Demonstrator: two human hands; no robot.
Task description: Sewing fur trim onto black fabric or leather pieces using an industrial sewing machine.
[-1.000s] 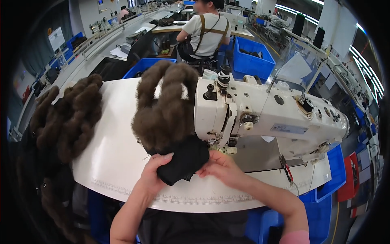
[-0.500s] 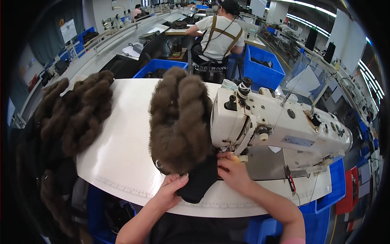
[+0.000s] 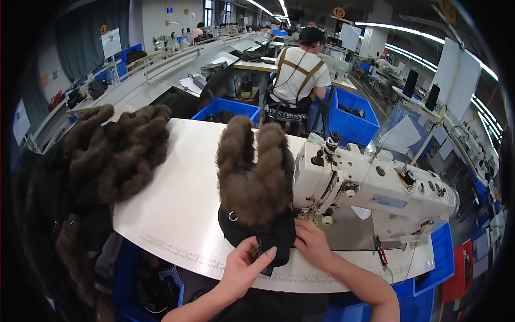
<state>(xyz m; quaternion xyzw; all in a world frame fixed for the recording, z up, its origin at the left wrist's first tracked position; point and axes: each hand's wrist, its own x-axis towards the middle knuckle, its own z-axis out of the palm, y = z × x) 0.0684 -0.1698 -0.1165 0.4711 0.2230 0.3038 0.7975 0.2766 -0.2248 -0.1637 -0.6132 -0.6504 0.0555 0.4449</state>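
On the white sewing table lies a black fabric piece (image 3: 281,228) topped with thick, twisted brown fur (image 3: 252,190) that forks into two lobes at the far end. A silver ring (image 3: 233,216) sits on its left side. My left hand (image 3: 247,266) pinches the near edge of the black fabric between thumb and fingers, where a narrow dark strip hangs down. At the right edge, my right hand (image 3: 313,242) has its fingers closed on the same fabric, just below the sewing machine's (image 3: 359,180) needle area. The fingertips there are partly hidden.
More brown fur pieces (image 3: 126,155) are heaped at the table's left edge. Red-handled thread snips (image 3: 381,252) lie on the right. Blue bins (image 3: 354,115) stand beyond the table and below it. A person (image 3: 300,75) sits ahead, back turned.
The view has tilted up. My left hand has shifted right along the fabric's near edge, and more black fabric with the ring now shows below the fur. My right hand stays beside the machine.
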